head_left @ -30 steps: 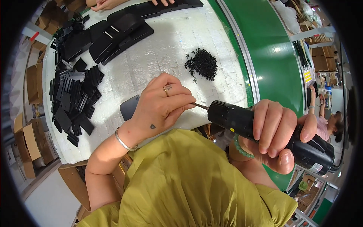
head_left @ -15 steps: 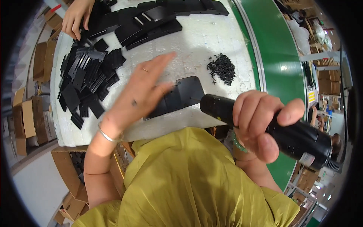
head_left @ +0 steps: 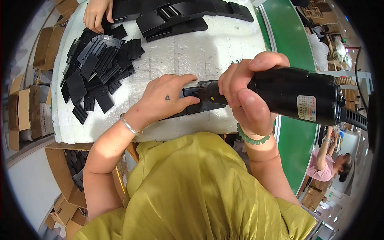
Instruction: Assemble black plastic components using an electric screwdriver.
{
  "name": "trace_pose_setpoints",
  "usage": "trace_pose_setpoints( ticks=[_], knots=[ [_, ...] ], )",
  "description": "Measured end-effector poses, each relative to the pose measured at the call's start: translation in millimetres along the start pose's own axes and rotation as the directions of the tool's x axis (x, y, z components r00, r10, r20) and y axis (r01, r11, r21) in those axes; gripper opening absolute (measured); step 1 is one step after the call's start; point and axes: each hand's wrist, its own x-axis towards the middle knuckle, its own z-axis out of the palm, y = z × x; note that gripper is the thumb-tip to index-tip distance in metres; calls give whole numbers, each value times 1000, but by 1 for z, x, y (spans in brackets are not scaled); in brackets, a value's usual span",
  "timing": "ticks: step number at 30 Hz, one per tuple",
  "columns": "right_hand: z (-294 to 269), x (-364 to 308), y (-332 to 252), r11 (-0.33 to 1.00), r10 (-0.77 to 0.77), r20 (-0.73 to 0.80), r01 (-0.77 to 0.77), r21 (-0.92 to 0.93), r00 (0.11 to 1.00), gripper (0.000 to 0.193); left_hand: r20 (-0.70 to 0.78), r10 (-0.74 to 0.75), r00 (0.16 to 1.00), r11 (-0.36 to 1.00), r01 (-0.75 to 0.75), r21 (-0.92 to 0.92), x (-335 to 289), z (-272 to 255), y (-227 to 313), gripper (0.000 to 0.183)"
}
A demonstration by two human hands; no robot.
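A flat black plastic panel (head_left: 212,106) lies on the white work surface before me. My left hand (head_left: 168,95) is on its left part, thumb across the top and index finger along the far edge, holding it down. My right hand (head_left: 252,86) is wrapped round a black electric screwdriver (head_left: 298,94), tilted with its nose low over the panel, close to my left thumb and index finger. The nose and my hands hide the bit and the spot beneath it. Behind my right hand, only a few black screws (head_left: 233,62) of a pile show.
Loose black plastic pieces (head_left: 94,72) are heaped at the left. Larger black panels (head_left: 172,22) lie stacked at the far side. Another person's hand (head_left: 97,15) touches parts at far left. A green surface (head_left: 294,148) runs along the right; a cardboard box (head_left: 60,164) stands below left.
My left hand has come down onto the panel from above it. My right hand has moved the screwdriver up and left, bringing its nose over the panel and covering most of the screw pile.
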Motion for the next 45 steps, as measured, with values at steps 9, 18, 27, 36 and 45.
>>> trace_pose_setpoints(
  ticks=[9,18,27,36,45],
  knots=[
    [3,7,4,979,-11,135,38,-200,991,29,33,-38,999,999,39,-31,5,7,-4,33],
    [9,7,7,969,56,181,-10,-246,982,30,94,-109,990,991,115,-66,4,-2,3,29],
    [7,6,6,971,59,66,-41,-237,996,21,-41,-7,999,1000,5,-26,-4,6,0,31],
    [-79,40,20,949,-207,-301,116,-295,931,27,-13,-51,999,999,51,-19,13,-2,18,37],
    [-99,41,42,973,-139,-437,40,-228,889,24,-151,132,980,990,-124,64,32,-6,13,31]
  ],
)
